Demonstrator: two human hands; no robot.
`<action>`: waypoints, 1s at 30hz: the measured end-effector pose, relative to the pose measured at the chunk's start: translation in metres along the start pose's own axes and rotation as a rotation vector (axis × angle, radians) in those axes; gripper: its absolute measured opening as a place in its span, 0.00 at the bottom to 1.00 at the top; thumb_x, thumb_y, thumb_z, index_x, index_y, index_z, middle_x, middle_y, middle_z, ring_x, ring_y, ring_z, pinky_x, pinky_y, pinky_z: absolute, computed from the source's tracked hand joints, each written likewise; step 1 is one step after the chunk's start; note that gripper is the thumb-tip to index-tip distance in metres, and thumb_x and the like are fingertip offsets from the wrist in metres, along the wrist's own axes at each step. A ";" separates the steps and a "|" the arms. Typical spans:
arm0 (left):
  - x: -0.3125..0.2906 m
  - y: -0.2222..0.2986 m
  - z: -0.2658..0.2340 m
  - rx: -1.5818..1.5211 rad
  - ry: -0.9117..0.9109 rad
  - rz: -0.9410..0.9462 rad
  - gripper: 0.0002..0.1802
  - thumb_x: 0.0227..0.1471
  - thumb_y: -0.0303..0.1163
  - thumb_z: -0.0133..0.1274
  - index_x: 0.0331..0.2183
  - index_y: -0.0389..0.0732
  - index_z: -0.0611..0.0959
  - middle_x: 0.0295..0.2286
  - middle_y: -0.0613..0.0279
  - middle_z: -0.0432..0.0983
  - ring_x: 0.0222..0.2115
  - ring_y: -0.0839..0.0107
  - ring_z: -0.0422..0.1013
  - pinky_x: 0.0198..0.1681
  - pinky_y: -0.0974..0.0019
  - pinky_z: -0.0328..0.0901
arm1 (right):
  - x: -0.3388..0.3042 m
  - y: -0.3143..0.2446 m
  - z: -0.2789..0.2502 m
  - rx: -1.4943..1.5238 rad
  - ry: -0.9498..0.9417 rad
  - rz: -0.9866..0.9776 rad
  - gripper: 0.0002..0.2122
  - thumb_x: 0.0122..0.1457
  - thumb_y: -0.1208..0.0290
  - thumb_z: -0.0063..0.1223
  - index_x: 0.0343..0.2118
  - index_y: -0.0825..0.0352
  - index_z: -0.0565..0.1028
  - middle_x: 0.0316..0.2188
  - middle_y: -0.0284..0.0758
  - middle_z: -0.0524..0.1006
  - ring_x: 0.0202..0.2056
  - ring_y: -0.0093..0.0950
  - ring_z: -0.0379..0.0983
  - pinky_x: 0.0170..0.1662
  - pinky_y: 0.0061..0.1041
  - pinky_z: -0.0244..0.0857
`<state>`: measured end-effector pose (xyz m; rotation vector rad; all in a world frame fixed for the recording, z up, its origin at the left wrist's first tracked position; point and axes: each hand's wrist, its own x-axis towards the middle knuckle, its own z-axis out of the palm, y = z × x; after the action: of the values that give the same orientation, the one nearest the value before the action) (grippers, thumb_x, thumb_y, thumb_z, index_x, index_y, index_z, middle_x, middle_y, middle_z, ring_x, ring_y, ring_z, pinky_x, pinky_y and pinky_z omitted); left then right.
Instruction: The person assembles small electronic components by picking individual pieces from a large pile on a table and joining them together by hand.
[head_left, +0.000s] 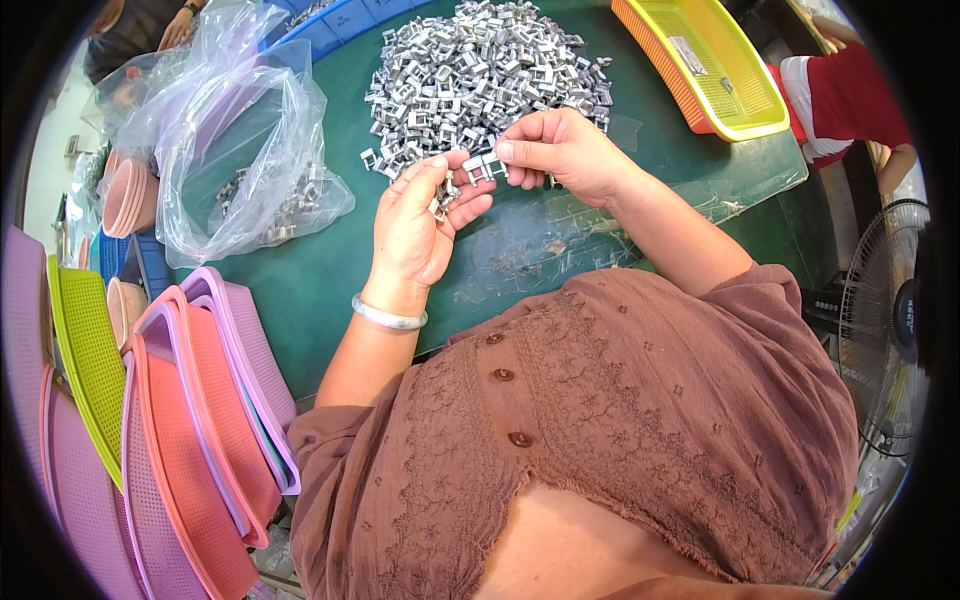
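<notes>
Left hand (410, 220) half curls around a few small silver pieces (444, 197); right hand (575, 155) pinches silver frames (486, 168) between thumb and fingers, over the green worktop (520, 250). They look light, stiff and a bit slippery (smooth metal, I think), so the flat sides seem best to grab. To the left sits a thin, crinkly clear bag (255, 150). Farther off is a big heap (475, 75) of boxy, shiny bits.

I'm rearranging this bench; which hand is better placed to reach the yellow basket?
Likely the right hand: though pinching a metal piece, it's nearer the yellow basket; the left hand, holding other pieces, is farther left.
</notes>
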<state>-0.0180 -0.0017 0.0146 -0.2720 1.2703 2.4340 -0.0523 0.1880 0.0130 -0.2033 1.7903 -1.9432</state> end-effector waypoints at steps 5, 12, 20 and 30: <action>0.000 0.000 -0.001 0.000 -0.002 0.003 0.15 0.53 0.33 0.40 0.37 0.31 0.72 0.30 0.57 0.69 0.32 0.61 0.71 0.34 0.66 0.70 | 0.000 0.001 0.001 -0.006 0.002 -0.003 0.09 0.52 0.67 0.52 0.28 0.68 0.74 0.18 0.28 0.72 0.20 0.15 0.67 0.24 0.12 0.59; -0.001 0.001 -0.001 -0.007 0.025 -0.035 0.14 0.53 0.34 0.42 0.36 0.33 0.72 0.28 0.57 0.70 0.29 0.62 0.72 0.33 0.66 0.70 | -0.003 0.000 0.002 0.016 0.004 -0.105 0.07 0.52 0.71 0.51 0.29 0.69 0.74 0.21 0.30 0.74 0.23 0.17 0.68 0.27 0.15 0.62; -0.003 -0.006 -0.006 -0.134 -0.048 -0.147 0.13 0.52 0.36 0.43 0.32 0.35 0.73 0.28 0.55 0.71 0.27 0.63 0.72 0.29 0.67 0.70 | -0.008 -0.002 0.009 -0.674 0.135 -0.934 0.07 0.44 0.80 0.55 0.29 0.68 0.74 0.26 0.35 0.73 0.28 0.27 0.70 0.31 0.22 0.64; -0.006 -0.007 0.004 -0.012 -0.104 -0.144 0.10 0.51 0.33 0.45 0.33 0.36 0.73 0.28 0.59 0.72 0.26 0.68 0.72 0.25 0.72 0.68 | -0.008 0.004 0.010 -0.729 0.121 -0.999 0.08 0.42 0.78 0.56 0.29 0.66 0.74 0.28 0.35 0.73 0.30 0.33 0.70 0.32 0.25 0.65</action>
<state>-0.0093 0.0038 0.0136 -0.2293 1.1517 2.3031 -0.0398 0.1826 0.0117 -1.4799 2.7251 -1.7059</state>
